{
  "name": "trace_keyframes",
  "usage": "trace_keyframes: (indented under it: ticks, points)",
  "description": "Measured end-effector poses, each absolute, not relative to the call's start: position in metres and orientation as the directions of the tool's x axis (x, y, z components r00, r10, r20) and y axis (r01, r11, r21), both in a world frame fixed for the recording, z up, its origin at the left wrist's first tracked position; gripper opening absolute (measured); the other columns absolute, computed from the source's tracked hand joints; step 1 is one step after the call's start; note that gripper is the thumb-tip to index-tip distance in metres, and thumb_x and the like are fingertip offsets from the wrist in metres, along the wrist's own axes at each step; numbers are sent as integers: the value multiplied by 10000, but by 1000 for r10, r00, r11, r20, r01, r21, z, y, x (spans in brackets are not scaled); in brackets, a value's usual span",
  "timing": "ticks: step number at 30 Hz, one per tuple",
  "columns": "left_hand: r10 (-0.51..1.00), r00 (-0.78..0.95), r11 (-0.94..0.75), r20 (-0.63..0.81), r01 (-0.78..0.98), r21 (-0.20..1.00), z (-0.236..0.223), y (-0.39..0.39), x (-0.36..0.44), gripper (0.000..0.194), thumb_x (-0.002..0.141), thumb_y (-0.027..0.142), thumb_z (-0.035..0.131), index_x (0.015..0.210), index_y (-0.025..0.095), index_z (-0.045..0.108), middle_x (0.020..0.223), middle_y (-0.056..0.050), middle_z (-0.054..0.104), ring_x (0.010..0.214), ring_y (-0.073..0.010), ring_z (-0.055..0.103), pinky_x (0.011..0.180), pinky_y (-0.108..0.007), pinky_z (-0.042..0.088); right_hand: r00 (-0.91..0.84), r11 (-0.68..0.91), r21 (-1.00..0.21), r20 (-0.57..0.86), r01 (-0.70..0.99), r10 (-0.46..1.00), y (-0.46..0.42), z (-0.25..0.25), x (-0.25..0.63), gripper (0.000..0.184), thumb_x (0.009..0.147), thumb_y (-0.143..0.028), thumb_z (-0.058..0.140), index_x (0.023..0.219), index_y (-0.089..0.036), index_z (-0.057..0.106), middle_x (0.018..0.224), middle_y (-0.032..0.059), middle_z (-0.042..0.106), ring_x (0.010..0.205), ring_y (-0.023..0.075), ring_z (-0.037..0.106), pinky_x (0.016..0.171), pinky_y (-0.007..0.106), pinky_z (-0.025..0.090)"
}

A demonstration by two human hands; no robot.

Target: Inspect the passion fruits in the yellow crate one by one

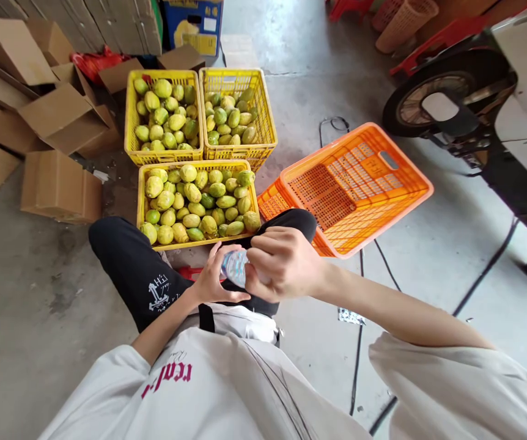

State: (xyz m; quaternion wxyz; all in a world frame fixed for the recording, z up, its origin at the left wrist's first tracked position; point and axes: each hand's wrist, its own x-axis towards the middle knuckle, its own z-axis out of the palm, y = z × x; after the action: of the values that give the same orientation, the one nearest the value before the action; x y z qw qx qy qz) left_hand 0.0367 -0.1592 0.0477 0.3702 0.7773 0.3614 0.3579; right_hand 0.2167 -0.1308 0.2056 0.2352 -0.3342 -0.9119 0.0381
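Note:
A clear plastic bottle sits between both hands over my lap. My left hand wraps round its body from below, fingers closed. My right hand is closed over its upper end, hiding the cap. Just beyond my knees stands a yellow crate full of green-yellow fruit.
Two more yellow crates of the same fruit stand behind it. An empty orange crate lies tilted to the right. Cardboard boxes are piled at left. A scooter wheel and cables are at right.

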Motion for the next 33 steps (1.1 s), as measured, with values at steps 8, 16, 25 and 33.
trace_keyframes:
  ticks: [8, 16, 25, 33]
  points:
    - [868, 269, -492, 416, 371, 787, 23, -148, 50, 668, 599, 532, 883, 1133, 230, 619, 983, -50, 752, 874, -280, 749, 1135, -666, 455, -374, 479, -291, 349, 828, 859, -134, 190, 208, 334, 885, -233, 490, 554, -216, 450, 503, -31, 366, 456, 111, 252, 487, 292, 245]
    - [738, 388, -641, 553, 147, 753, 52, -152, 42, 501, 665, 423, 755, 1090, 223, 578, 865, -45, 720, 807, -279, 728, 900, -554, 604, -492, 533, -371, 207, 761, 846, -132, 208, 207, 371, 903, -258, 477, 536, -219, 439, 460, -19, 376, 434, 114, 280, 473, 295, 217]
    - [634, 552, -669, 542, 40, 742, 65, -144, 32, 458, 624, 403, 717, 1012, 240, 535, 829, -16, 682, 711, -229, 655, 830, -491, 583, -620, 686, -366, 298, 629, 726, -141, 214, 209, 341, 924, -248, 464, 587, -239, 409, 496, -33, 360, 451, 126, 268, 481, 305, 266]
    - [537, 744, -556, 398, -43, 830, 74, -138, 28, 298, 627, 461, 706, 819, 292, 553, 716, 21, 630, 668, -204, 648, 775, -409, 617, -718, 824, -334, 408, 458, 565, -144, 214, 214, 338, 925, -213, 466, 607, -253, 358, 557, -43, 352, 477, 136, 249, 508, 310, 292]
